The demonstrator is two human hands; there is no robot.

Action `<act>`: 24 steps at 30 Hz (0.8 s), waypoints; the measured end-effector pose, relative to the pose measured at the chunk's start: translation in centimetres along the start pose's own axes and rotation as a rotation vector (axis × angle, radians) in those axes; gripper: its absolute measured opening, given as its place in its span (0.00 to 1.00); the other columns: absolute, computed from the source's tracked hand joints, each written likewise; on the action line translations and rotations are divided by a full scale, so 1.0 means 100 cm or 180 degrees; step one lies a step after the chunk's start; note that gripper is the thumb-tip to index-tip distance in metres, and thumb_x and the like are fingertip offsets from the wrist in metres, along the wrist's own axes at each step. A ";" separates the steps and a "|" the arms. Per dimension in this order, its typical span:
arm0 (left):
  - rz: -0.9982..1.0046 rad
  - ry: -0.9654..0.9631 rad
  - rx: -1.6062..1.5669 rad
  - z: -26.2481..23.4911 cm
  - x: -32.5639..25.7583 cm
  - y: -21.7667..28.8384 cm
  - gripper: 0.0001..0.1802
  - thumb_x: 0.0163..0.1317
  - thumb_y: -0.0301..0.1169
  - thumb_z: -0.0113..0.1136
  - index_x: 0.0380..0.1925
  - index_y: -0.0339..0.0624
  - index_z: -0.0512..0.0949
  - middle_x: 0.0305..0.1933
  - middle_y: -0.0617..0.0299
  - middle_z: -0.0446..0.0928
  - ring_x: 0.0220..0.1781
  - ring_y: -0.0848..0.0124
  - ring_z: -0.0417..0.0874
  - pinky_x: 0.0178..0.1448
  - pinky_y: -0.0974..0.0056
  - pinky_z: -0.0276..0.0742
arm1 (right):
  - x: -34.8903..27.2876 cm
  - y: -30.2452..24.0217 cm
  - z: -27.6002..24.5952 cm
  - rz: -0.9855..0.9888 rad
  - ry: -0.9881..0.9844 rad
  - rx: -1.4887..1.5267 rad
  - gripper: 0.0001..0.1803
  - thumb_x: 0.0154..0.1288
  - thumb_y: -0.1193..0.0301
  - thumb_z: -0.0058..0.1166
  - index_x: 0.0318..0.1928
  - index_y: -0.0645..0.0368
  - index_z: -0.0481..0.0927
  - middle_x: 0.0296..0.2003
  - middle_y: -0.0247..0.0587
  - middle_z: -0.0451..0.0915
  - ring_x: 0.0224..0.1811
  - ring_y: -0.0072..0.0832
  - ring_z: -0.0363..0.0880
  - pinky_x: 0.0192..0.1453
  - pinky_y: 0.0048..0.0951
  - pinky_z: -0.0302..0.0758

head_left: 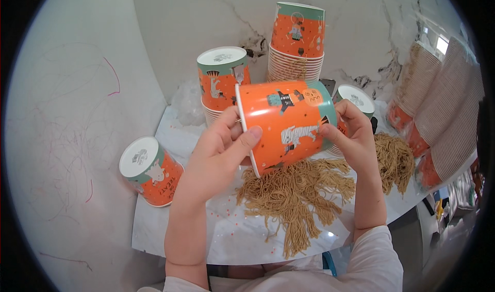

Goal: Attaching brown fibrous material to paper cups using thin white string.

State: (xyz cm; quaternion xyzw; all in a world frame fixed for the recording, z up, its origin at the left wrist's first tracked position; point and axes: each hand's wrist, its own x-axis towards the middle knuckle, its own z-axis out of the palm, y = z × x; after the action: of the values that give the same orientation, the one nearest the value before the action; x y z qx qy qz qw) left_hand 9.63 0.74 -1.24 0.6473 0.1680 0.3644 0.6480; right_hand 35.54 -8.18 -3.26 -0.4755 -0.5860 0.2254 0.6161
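An orange paper bucket (289, 124) with a teal band and Halloween figures lies sideways in the air between my hands. Its white rim faces left and its base faces right. My left hand (221, 147) grips the rim, thumb on the outer wall and fingers partly hidden behind the edge. At the base end, my right hand (356, 132) is closed, its thumb against the teal band; whether its fingertips also pinch something small cannot be made out. Below the bucket, a loose bundle of tan cords (296, 204) spreads over the white table (237, 240).
An upside-down bucket (152, 171) stands at left. Behind my hands are a shorter bucket stack (223, 80), a tall one (296, 39) and another upturned bucket (356, 98). More tan cord (394, 160) and plastic-wrapped bucket stacks (438, 106) are at right. A marble-patterned wall (206, 13) rises behind.
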 end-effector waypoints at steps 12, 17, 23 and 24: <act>0.0403 -0.0080 0.0170 -0.016 -0.001 0.001 0.22 0.72 0.27 0.60 0.63 0.35 0.70 0.53 0.63 0.83 0.53 0.77 0.84 0.53 0.65 0.85 | -0.002 0.000 0.002 -0.0228 -0.0510 -0.0411 0.18 0.61 0.65 0.73 0.44 0.61 0.79 0.39 0.27 0.79 0.46 0.19 0.76 0.63 0.33 0.70; 0.0005 -0.0594 0.0315 -0.015 -0.001 0.001 0.24 0.71 0.21 0.57 0.66 0.34 0.68 0.65 0.57 0.75 0.62 0.71 0.79 0.66 0.63 0.77 | -0.004 0.003 -0.004 -0.0034 -0.0115 0.0002 0.15 0.66 0.67 0.70 0.41 0.62 0.77 0.36 0.26 0.79 0.38 0.14 0.71 0.43 0.21 0.69; 0.0271 -0.0272 -0.0035 -0.014 -0.001 -0.002 0.25 0.70 0.21 0.58 0.66 0.34 0.67 0.63 0.56 0.77 0.63 0.71 0.79 0.66 0.63 0.77 | -0.004 -0.007 -0.003 -0.0710 -0.0352 -0.1319 0.16 0.57 0.68 0.75 0.34 0.61 0.78 0.32 0.30 0.77 0.37 0.21 0.73 0.52 0.27 0.70; 0.0325 -0.0204 -0.0150 -0.015 -0.001 -0.002 0.25 0.70 0.21 0.58 0.66 0.34 0.67 0.62 0.56 0.78 0.63 0.71 0.79 0.66 0.63 0.77 | -0.005 -0.011 -0.001 -0.0706 -0.0362 -0.1447 0.17 0.55 0.68 0.76 0.34 0.60 0.78 0.32 0.31 0.76 0.38 0.24 0.74 0.56 0.31 0.69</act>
State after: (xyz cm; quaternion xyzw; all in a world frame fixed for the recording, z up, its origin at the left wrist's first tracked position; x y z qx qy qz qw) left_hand 8.61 1.76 -1.58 0.6510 0.1052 0.3799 0.6487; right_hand 35.28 -9.08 -2.58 -0.5212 -0.7039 0.0453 0.4804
